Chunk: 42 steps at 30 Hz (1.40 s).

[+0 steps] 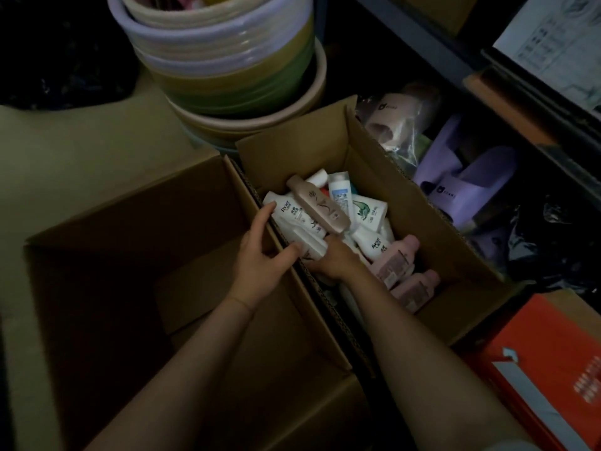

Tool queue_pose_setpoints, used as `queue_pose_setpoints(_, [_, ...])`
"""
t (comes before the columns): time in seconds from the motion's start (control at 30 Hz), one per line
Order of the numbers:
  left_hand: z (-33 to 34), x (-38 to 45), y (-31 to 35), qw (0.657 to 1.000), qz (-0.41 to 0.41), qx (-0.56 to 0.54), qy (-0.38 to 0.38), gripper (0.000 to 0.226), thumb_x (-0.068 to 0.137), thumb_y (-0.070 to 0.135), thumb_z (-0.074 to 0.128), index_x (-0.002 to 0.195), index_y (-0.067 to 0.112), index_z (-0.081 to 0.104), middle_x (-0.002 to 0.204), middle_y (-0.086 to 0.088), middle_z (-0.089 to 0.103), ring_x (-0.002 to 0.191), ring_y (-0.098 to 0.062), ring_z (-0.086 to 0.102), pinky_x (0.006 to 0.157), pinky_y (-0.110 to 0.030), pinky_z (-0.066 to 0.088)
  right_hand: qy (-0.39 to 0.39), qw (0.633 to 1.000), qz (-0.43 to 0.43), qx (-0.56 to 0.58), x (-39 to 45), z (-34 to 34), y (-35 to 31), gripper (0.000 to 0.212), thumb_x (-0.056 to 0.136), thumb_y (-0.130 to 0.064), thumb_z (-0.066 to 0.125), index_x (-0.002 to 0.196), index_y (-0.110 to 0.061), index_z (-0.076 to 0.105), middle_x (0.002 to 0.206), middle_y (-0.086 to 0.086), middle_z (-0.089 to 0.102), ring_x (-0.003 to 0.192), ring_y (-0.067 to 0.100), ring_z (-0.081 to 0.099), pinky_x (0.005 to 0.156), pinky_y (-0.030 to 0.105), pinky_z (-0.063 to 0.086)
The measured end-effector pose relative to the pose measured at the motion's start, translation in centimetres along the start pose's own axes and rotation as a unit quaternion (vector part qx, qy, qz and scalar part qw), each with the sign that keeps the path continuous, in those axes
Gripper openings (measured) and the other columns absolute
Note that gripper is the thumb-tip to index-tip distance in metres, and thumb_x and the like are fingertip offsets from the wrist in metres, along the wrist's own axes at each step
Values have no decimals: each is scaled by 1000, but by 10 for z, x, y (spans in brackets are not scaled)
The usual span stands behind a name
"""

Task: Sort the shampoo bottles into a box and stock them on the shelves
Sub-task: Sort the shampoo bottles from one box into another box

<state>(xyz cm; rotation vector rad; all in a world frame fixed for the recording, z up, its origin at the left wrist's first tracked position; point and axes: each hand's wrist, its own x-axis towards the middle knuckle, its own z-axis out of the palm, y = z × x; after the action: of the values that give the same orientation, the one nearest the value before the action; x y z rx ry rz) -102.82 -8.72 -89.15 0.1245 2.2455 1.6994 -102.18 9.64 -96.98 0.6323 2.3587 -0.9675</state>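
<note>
Shampoo bottles [328, 216] crowd the right box [455, 255]; left hand [263, 252] fingers curl around a white Rocien bottle [294, 222], right hand [335, 258] fingers hidden, so lift it straight clear.

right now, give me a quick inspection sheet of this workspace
surface: pale floor, dimly lit
job's things: right box holds mixed bottles, white, pink and brown; left box shows no bottles
clutter: stacked basins behind the boxes; orange carton at right
grippers: left hand grips white bottle over the shared box wall; right hand reaches among the bottles, grip unclear
cables: nothing seen
surroundings: shelf at right with bagged purple items
</note>
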Motion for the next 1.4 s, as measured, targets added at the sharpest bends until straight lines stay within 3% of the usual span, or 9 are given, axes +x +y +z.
queue_pose_setpoints(0.07, [0,1,-1,1000,2,-2,0,77,69,54,72,137,62,36,149,8,39,138,-16,40,106,-48,48,-1,999,-4,52,4,1,7,99,40,-70,74,125,-26,51,114,-1,64,104,22,63,88,42,55])
queue_pose_setpoints(0.17, [0,2,-3,1000,11,4,-2,76,70,53,71,137,62,36,150,9,39,138,-14,40,108,-46,46,-3,987,9,163,-8,-8,1,72,62,-45,86,123,-21,56,109,-1,63,95,17,62,72,30,53])
queue_pose_setpoints(0.27, [1,6,-5,1000,23,10,1,75,71,53,71,137,62,36,150,10,42,138,-14,41,109,-45,45,1,942,27,336,-19,-18,-5,56,73,-32,85,121,-18,59,101,-2,67,88,14,65,61,25,52])
queue_pose_setpoints(0.43, [5,3,8,1000,10,-4,-15,81,72,50,74,142,52,33,148,12,41,133,-1,40,96,-8,36,-29,876,-35,481,-62,-50,-32,57,79,-24,82,130,-15,60,113,8,73,104,26,70,90,45,58])
queue_pose_setpoints(0.57, [-24,-9,30,985,-89,-148,2,64,82,57,67,141,42,46,142,9,54,129,-9,53,107,-42,44,-57,868,-104,481,-106,-67,-71,32,81,-19,77,112,-21,68,107,1,76,102,20,70,87,35,57])
queue_pose_setpoints(0.77, [-80,-32,38,931,-100,-328,123,49,95,24,64,136,3,49,127,-21,65,114,-35,65,93,-51,56,-172,895,-166,377,-141,-24,-131,37,83,-17,77,119,-19,67,105,-2,76,98,15,72,85,30,59])
queue_pose_setpoints(1.0, [-122,-78,-55,895,-307,-271,178,45,93,24,67,134,14,51,114,-17,70,95,-31,72,71,-44,60,-184,921,24,344,-108,73,-128,46,85,-26,76,127,-15,59,113,8,70,100,28,70,89,50,57])
queue_pose_setpoints(1.13, [-115,-81,-73,891,-318,-267,183,46,93,7,64,137,10,49,122,-19,67,102,-34,69,73,-46,60,-195,919,66,337,-99,88,-126,38,94,-13,64,130,-9,52,120,11,64,105,27,65,81,41,58])
queue_pose_setpoints(1.4, [-79,-66,-36,910,-291,-225,192,34,99,13,56,133,12,55,122,-14,65,106,-22,67,91,-38,55,-151,921,-91,349,-137,21,-134,16,98,-6,52,105,-15,63,98,12,73,84,20,72,77,29,58])
